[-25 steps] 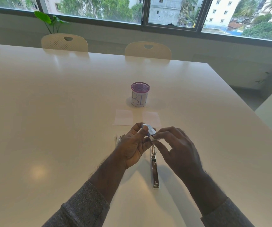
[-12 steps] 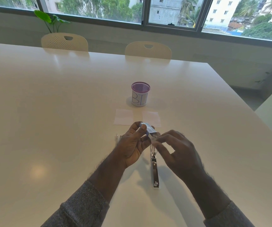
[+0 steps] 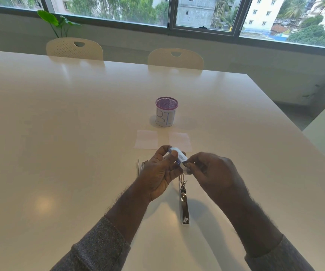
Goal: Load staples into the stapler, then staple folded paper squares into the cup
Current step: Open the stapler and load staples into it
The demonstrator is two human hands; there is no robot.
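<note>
The staple box [image 3: 178,156] is up off the bench [image 3: 60,133], tilted over the opened stapler [image 3: 183,200], likely so a strip can drop straight toward the channel. Left hand [image 3: 160,171] has its grip clamped on the box, thumb across the top. Right hand [image 3: 212,173] pinches the box's near end, fingertips together at the flap. Beyond lie two paper squares [image 3: 147,139], flat and waiting, and the mesh cup [image 3: 166,112] stands upright just past them.

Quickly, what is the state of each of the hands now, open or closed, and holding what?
Left hand: closed, gripping the small staple box.
Right hand: fingertips pinching the near end of the same box.
</note>
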